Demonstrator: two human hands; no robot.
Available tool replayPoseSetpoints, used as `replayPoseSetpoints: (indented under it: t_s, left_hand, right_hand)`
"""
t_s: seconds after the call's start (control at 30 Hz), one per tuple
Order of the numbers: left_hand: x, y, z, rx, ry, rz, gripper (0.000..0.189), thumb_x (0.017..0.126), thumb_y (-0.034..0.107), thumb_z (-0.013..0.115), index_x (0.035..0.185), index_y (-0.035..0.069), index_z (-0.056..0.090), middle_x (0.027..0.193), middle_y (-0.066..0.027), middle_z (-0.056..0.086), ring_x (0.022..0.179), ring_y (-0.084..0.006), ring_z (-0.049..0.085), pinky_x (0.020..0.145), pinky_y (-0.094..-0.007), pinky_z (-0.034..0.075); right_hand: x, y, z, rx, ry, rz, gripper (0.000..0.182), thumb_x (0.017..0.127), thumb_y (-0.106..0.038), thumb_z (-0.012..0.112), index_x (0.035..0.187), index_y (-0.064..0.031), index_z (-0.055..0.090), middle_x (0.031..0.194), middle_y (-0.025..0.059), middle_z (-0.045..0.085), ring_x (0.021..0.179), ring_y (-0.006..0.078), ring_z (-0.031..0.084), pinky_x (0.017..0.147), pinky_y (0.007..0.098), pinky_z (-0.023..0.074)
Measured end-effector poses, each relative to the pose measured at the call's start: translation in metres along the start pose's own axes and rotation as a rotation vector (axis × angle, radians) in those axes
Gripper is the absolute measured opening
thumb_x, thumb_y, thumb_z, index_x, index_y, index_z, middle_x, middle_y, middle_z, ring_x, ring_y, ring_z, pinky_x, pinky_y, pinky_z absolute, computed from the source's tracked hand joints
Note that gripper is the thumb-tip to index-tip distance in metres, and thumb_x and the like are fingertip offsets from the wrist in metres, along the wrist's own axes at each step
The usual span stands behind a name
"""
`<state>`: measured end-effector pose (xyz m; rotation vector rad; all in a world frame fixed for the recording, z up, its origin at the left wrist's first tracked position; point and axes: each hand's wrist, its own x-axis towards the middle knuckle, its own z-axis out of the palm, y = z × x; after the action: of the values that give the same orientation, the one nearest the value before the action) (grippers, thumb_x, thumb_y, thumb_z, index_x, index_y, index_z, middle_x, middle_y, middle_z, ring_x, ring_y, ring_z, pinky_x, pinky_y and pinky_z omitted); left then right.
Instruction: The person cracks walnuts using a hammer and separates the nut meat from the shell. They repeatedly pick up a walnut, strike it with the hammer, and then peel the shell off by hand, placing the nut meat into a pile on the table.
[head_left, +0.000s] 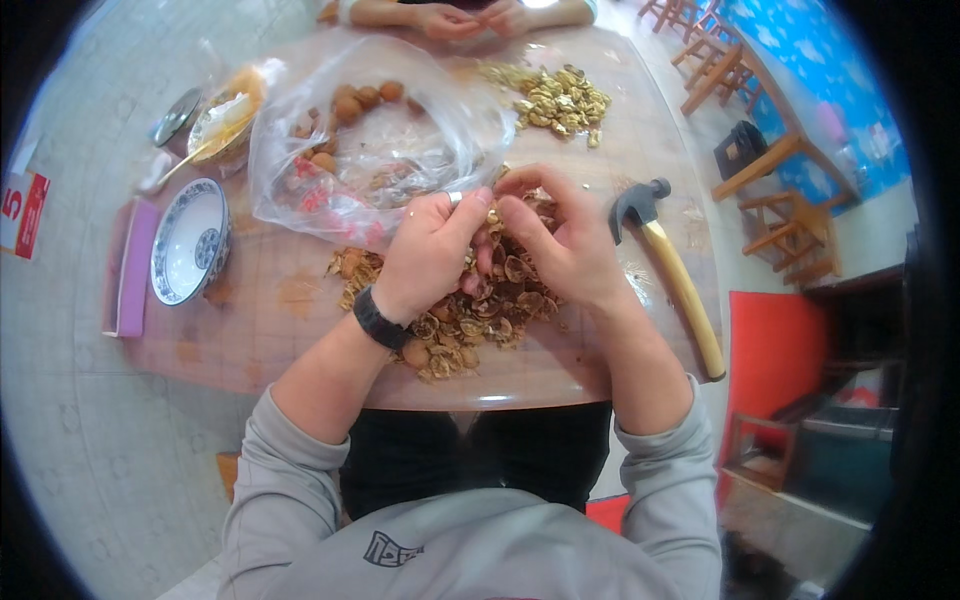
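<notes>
Over a heap of cracked walnut shells (517, 289), both hands meet at the middle of the table. My left hand (435, 244), with a ring and a black wristband, grips a small walnut piece (493, 217) near its thumb tip; its lower fingers curl underneath. My right hand (566, 244) is bent around the same spot, thumb and forefinger close to the piece. Whether the right fingertips pinch anything is unclear. Just beyond lies an open clear plastic bag (281, 199) with whole walnuts (347, 109) inside. Shelled walnut kernels (566, 101) are piled at the far right.
A claw hammer (679, 289) with a wooden handle lies at the right table edge. On the left are a patterned bowl (180, 244), a purple box (135, 266) and another bowl holding a stick (221, 127). Another person's hands (472, 19) rest at the far edge.
</notes>
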<state>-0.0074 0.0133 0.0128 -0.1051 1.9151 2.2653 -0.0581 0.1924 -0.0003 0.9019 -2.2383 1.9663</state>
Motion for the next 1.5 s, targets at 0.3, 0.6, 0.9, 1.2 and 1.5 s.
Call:
replayPoseSetpoints:
  t_s: [0.3, 0.6, 0.9, 1.2, 1.5]
  left_hand:
    - [0.005, -0.002, -0.007, 0.076, -0.010, 0.090, 0.042, 0.113, 0.033, 0.052, 0.087, 0.002, 0.066, 0.067, -0.0020, 0.064, 0.051, -0.0090, 0.058, 0.047, -0.0250, 0.045]
    - [0.009, -0.014, -0.003, 0.511, 0.151, 0.460, 0.032, 0.112, 0.024, 0.054, 0.097, -0.001, 0.068, 0.072, -0.0127, 0.068, 0.065, -0.0231, 0.067, 0.063, -0.0383, 0.051]
    - [0.011, -0.013, -0.002, 0.524, 0.184, 0.586, 0.018, 0.105, 0.013, 0.061, 0.110, -0.001, 0.072, 0.092, -0.0169, 0.076, 0.084, -0.0237, 0.074, 0.071, -0.0348, 0.055]
    - [0.007, -0.008, 0.000, 0.405, 0.248, 0.546, 0.019, 0.103, 0.009, 0.065, 0.116, -0.003, 0.072, 0.109, -0.0155, 0.074, 0.096, -0.0223, 0.074, 0.081, -0.0326, 0.061]
    - [0.011, -0.013, -0.007, 0.433, 0.294, 0.598, 0.020, 0.103, 0.013, 0.067, 0.113, -0.002, 0.074, 0.101, -0.0139, 0.075, 0.082, -0.0174, 0.071, 0.072, -0.0307, 0.057]
  right_hand:
    - [0.003, -0.011, -0.010, -0.202, -0.082, -0.084, 0.017, 0.091, -0.008, 0.079, 0.106, 0.0004, 0.075, 0.087, 0.0091, 0.069, 0.066, 0.0115, 0.058, 0.060, 0.0280, 0.0472]
    - [-0.002, -0.004, 0.001, 0.010, -0.010, -0.007, 0.015, 0.099, -0.008, 0.071, 0.109, 0.0027, 0.071, 0.086, 0.0081, 0.072, 0.065, 0.0116, 0.062, 0.061, 0.0254, 0.0496]
    - [0.003, 0.019, -0.026, 1.049, 0.007, 0.565, 0.029, 0.108, -0.019, 0.045, 0.123, 0.0006, 0.061, 0.119, 0.0183, 0.066, 0.098, 0.0218, 0.060, 0.073, 0.0276, 0.0495]
    - [0.005, 0.011, -0.022, 1.218, 0.012, 0.492, 0.035, 0.097, 0.004, 0.048, 0.128, 0.0198, 0.052, 0.133, 0.0293, 0.057, 0.130, 0.0404, 0.059, 0.121, 0.0488, 0.0469]
    - [0.012, -0.001, -0.032, 0.934, -0.095, 0.546, 0.037, 0.102, 0.006, 0.049, 0.135, 0.0222, 0.048, 0.139, 0.0313, 0.056, 0.137, 0.0394, 0.058, 0.122, 0.0418, 0.0471]
